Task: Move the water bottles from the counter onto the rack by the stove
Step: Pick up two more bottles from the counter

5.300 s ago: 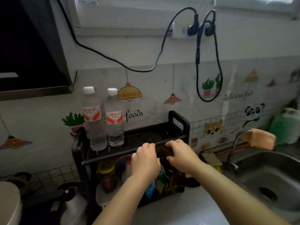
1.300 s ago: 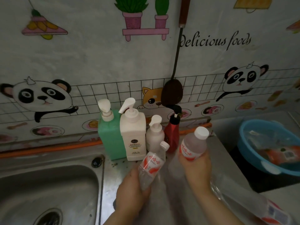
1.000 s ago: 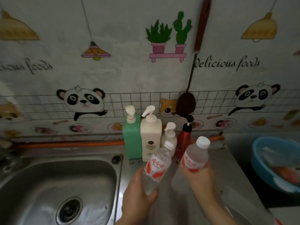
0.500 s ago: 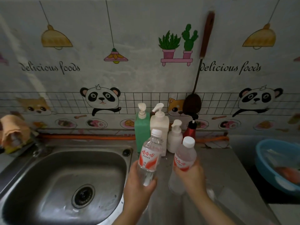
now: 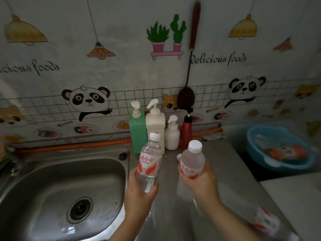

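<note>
My left hand [image 5: 139, 192] grips a clear water bottle [image 5: 149, 160] with a red and white label and a white cap, held upright above the steel counter beside the sink. My right hand [image 5: 201, 181] grips a second water bottle [image 5: 191, 162] of the same kind, tilted a little to the right. A further water bottle [image 5: 265, 221] lies on its side on the counter at the lower right, partly behind my right forearm. The rack is out of view.
A steel sink [image 5: 57, 193] fills the lower left. Against the wall stand a green pump bottle [image 5: 138, 133], a white pump bottle [image 5: 155, 122], a small white one [image 5: 172, 136] and a red bottle [image 5: 186, 131]. A blue basin [image 5: 279, 148] sits at right.
Both hands lifted the two bottles off the counter and brought them upright. The view swung left, so the sink now shows more fully.
</note>
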Demonstrator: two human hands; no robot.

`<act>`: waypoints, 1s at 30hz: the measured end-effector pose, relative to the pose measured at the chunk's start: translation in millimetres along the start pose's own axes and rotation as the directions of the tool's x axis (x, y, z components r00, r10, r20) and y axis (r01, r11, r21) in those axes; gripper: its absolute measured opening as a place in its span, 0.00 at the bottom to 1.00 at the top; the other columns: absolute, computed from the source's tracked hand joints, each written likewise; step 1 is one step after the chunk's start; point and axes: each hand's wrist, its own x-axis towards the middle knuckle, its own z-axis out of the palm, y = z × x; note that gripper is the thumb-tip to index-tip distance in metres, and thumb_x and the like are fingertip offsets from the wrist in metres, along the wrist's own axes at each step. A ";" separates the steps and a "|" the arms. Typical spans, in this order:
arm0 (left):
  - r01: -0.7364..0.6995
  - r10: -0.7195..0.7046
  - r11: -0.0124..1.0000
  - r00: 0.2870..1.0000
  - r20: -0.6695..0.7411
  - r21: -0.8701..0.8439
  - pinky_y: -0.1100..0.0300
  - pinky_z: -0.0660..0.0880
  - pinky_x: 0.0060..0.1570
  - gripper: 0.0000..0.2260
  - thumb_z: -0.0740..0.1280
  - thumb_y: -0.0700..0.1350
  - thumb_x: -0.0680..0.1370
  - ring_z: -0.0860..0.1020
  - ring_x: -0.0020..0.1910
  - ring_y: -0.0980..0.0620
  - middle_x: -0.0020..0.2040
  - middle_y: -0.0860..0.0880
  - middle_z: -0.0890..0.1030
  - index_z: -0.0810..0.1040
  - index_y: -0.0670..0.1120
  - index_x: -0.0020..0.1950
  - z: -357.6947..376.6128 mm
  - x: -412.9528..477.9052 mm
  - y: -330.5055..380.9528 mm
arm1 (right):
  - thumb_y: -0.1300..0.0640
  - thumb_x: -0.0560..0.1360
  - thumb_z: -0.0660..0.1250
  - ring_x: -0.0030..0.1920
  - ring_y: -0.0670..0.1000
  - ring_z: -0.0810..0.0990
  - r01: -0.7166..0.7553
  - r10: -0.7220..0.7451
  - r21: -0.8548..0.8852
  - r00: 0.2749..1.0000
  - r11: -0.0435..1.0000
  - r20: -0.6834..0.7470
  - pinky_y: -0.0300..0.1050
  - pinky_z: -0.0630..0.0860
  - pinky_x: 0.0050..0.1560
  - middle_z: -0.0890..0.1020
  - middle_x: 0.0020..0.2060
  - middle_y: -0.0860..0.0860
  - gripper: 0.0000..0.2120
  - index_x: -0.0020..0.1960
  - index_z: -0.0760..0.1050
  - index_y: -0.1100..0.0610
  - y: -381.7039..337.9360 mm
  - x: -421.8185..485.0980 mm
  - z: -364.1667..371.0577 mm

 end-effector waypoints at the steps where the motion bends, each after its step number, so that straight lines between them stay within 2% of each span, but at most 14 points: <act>1: 0.001 -0.001 1.000 1.000 0.024 -0.008 0.55 0.74 0.52 0.30 0.76 0.43 0.67 0.78 0.55 0.49 0.55 0.52 0.77 0.67 0.50 0.65 1.7 -2.0 0.6 | 0.60 0.61 0.78 0.55 0.51 0.77 0.000 0.000 -0.009 1.000 1.000 -0.016 0.42 0.73 0.52 0.77 0.54 0.50 0.33 0.63 0.69 0.55 -0.8 -4.1 -5.5; 4: 0.003 0.001 0.999 0.996 0.091 -0.041 0.56 0.74 0.51 0.30 0.76 0.43 0.67 0.78 0.54 0.50 0.56 0.53 0.76 0.67 0.50 0.66 7.2 -12.8 0.2 | 0.61 0.61 0.79 0.52 0.49 0.76 -0.001 -0.003 -0.033 0.995 0.999 -0.100 0.39 0.69 0.51 0.76 0.52 0.50 0.32 0.62 0.70 0.57 -3.7 -15.9 -22.0; 9: 0.003 0.007 0.999 0.981 0.192 -0.053 0.48 0.77 0.56 0.31 0.76 0.46 0.67 0.79 0.55 0.48 0.59 0.49 0.79 0.66 0.49 0.66 15.8 -33.1 -2.7 | 0.63 0.61 0.79 0.54 0.52 0.76 -0.045 0.027 -0.079 0.977 0.996 -0.211 0.40 0.69 0.53 0.77 0.55 0.55 0.33 0.63 0.70 0.61 3.0 -36.5 -46.2; 12: 0.002 0.015 0.998 0.971 0.239 -0.068 0.50 0.76 0.54 0.30 0.76 0.45 0.68 0.79 0.54 0.48 0.58 0.47 0.80 0.67 0.47 0.66 23.5 -43.7 -2.2 | 0.63 0.62 0.78 0.56 0.56 0.78 -0.090 0.059 -0.092 0.953 0.992 -0.299 0.44 0.71 0.55 0.78 0.56 0.58 0.31 0.62 0.70 0.62 11.4 -48.1 -64.6; 14: 0.000 0.023 0.996 0.962 0.271 -0.084 0.52 0.76 0.54 0.30 0.76 0.44 0.68 0.79 0.54 0.48 0.57 0.47 0.79 0.67 0.46 0.67 28.8 -50.3 -0.6 | 0.62 0.62 0.78 0.55 0.57 0.78 -0.125 0.085 -0.086 0.926 0.988 -0.369 0.50 0.74 0.58 0.79 0.54 0.58 0.29 0.60 0.71 0.61 19.2 -54.5 -77.1; 16: -0.009 0.038 0.995 0.952 0.302 -0.094 0.57 0.76 0.50 0.29 0.76 0.43 0.68 0.79 0.52 0.49 0.56 0.48 0.79 0.68 0.46 0.65 34.1 -55.8 2.6 | 0.62 0.62 0.77 0.53 0.59 0.80 -0.173 0.126 -0.072 0.895 0.982 -0.427 0.56 0.76 0.57 0.80 0.51 0.58 0.25 0.56 0.72 0.59 26.9 -61.1 -89.8; 19: -0.019 0.057 0.993 0.939 0.339 -0.113 0.66 0.73 0.42 0.27 0.75 0.42 0.68 0.79 0.49 0.52 0.53 0.50 0.79 0.68 0.47 0.64 42.3 -62.7 8.3 | 0.62 0.62 0.77 0.52 0.60 0.80 -0.243 0.182 -0.060 0.849 0.968 -0.496 0.54 0.76 0.54 0.81 0.50 0.59 0.24 0.55 0.73 0.59 37.8 -71.2 -106.0; 23: -0.013 0.061 0.991 0.927 0.369 -0.133 0.56 0.75 0.50 0.27 0.75 0.44 0.68 0.78 0.52 0.50 0.57 0.51 0.78 0.67 0.50 0.63 53.0 -67.7 15.2 | 0.65 0.63 0.77 0.49 0.56 0.77 -0.270 0.207 -0.057 0.843 0.961 -0.496 0.48 0.73 0.52 0.79 0.49 0.56 0.24 0.55 0.71 0.59 43.2 -78.7 -116.2; 27: -0.007 0.064 0.989 0.923 0.380 -0.150 0.48 0.77 0.54 0.31 0.75 0.47 0.68 0.79 0.54 0.51 0.59 0.50 0.78 0.65 0.50 0.67 60.4 -67.8 24.0 | 0.63 0.63 0.77 0.56 0.58 0.78 -0.272 0.210 -0.069 0.859 0.960 -0.467 0.50 0.73 0.57 0.79 0.54 0.56 0.28 0.60 0.71 0.59 43.8 -77.3 -117.6; 30: -0.030 0.085 0.988 0.928 0.363 -0.154 0.47 0.77 0.56 0.33 0.75 0.48 0.68 0.78 0.56 0.50 0.61 0.50 0.77 0.64 0.49 0.69 63.0 -66.0 31.6 | 0.62 0.63 0.77 0.57 0.58 0.78 -0.262 0.206 -0.072 0.877 0.962 -0.435 0.53 0.75 0.58 0.79 0.56 0.57 0.29 0.61 0.70 0.58 37.1 -74.0 -117.6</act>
